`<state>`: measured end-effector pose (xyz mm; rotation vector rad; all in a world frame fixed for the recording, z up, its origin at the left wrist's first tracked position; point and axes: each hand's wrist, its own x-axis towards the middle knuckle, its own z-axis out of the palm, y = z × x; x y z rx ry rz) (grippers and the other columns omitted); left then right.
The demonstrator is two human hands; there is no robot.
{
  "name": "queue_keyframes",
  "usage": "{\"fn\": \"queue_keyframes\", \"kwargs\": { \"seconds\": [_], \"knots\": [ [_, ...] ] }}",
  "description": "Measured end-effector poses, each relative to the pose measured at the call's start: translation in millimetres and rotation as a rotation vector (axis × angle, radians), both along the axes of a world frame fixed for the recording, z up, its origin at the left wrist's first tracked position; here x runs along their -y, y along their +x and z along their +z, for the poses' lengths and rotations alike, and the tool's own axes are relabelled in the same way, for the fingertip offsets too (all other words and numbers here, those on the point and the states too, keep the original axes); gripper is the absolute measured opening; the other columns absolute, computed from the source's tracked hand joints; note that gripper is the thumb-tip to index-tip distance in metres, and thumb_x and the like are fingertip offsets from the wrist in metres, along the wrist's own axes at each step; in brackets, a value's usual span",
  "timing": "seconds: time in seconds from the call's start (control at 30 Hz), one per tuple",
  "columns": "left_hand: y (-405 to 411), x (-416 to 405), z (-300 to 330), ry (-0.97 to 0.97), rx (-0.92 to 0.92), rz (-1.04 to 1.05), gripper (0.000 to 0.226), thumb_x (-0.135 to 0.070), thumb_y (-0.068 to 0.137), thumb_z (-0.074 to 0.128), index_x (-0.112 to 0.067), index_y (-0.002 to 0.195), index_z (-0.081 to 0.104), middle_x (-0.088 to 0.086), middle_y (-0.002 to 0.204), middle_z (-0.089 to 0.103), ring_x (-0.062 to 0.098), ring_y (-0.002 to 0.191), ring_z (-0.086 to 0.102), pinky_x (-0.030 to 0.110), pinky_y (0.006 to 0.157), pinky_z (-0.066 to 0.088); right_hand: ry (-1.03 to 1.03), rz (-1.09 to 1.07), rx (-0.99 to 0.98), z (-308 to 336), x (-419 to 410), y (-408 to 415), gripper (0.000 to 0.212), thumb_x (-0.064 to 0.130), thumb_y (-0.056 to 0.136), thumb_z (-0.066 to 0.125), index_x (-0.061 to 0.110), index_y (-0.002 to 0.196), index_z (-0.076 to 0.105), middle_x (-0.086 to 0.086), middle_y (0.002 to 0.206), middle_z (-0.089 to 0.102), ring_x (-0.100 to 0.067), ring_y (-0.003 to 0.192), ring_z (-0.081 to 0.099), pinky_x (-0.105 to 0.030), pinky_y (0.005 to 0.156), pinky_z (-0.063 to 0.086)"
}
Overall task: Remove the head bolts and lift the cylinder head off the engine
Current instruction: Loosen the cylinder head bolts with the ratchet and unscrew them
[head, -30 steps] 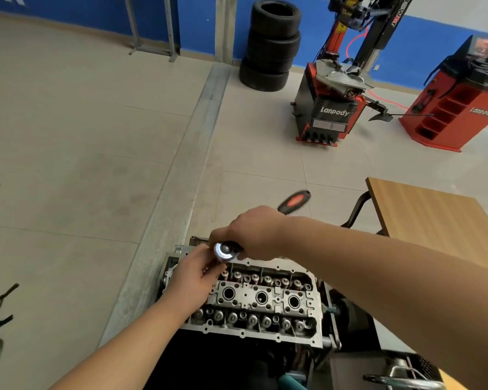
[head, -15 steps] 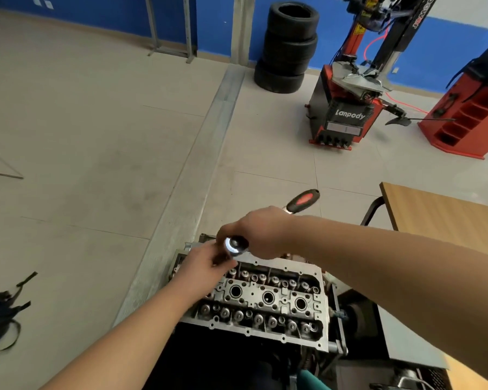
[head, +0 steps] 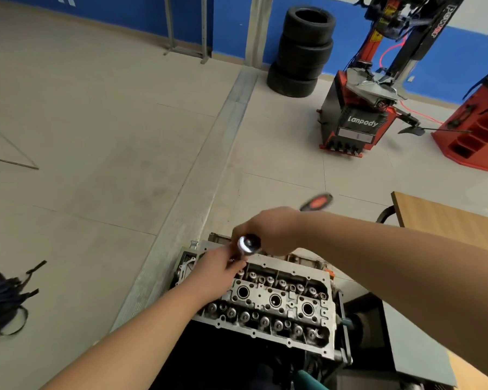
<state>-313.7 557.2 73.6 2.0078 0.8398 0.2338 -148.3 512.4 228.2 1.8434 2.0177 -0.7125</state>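
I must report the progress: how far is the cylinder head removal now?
Done: the valve gear of the cylinder head lies uncovered. In hand: the right hand grips the ratchet at a far-left corner bolt; the left hand steadies it below. Left: the head sits on the engine, not yet lifted.

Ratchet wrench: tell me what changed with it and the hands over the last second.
The camera view shifted, so small moves are hard to judge. The ratchet wrench handle tip is now motion-blurred, suggesting the right hand is swinging it. Nothing was taken up or let go: the right hand grips the ratchet as before, the left hand stays at its head, and the cylinder head remains on the engine.
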Motion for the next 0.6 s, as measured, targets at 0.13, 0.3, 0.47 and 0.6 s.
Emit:
{"fn": "queue_keyframes", "kwargs": {
  "seconds": [0.13, 0.3, 0.47, 0.6],
  "knots": [
    [-1, 3, -8, 0.019, 0.074, 0.070, 0.006, -0.033, 0.098, 0.068, -0.038, 0.102, 0.068, -0.031, 0.089, 0.070, -0.021, 0.091, 0.057, 0.011, 0.068, 0.039, 0.034, -0.109, -0.068, -10, 11, -1, 0.056, 0.001, 0.089, 0.053, 0.035, 0.133, 0.055, 0.002, 0.096, 0.066, -0.024, 0.086, 0.063, -0.034, 0.064, 0.048],
    [-3, 4, -13, -0.039, 0.161, 0.087, 0.028, -0.023, 0.088, 0.064, -0.050, 0.094, 0.069, -0.022, 0.092, 0.073, -0.001, 0.088, 0.069, 0.028, 0.078, 0.058, -0.321, -1.109, -1.342, -41, 50, -28, 0.039, -0.008, 0.087, 0.065, 0.015, 0.117, 0.056, -0.009, 0.073, 0.057, -0.016, 0.052, 0.042, -0.029, 0.047, 0.040],
    [-8, -3, -15, -0.090, 0.153, 0.019, 0.033, -0.025, 0.096, 0.072, -0.040, 0.124, 0.064, -0.021, 0.116, 0.070, -0.003, 0.109, 0.065, 0.026, 0.095, 0.053, -0.235, -0.485, -0.634, -21, 9, -15, 0.044, 0.000, 0.068, 0.064, 0.036, 0.094, 0.064, -0.008, 0.072, 0.064, -0.020, 0.055, 0.052, -0.031, 0.051, 0.044],
    [-7, -3, -13, -0.067, 0.077, -0.022, 0.016, -0.032, 0.097, 0.069, -0.037, 0.113, 0.068, -0.018, 0.103, 0.073, -0.002, 0.100, 0.067, 0.029, 0.091, 0.054, -0.180, -0.222, -0.384, -13, -4, -9, 0.047, -0.006, 0.073, 0.071, 0.027, 0.105, 0.065, 0.002, 0.094, 0.069, -0.013, 0.075, 0.060, -0.030, 0.066, 0.049]
  ]
}}
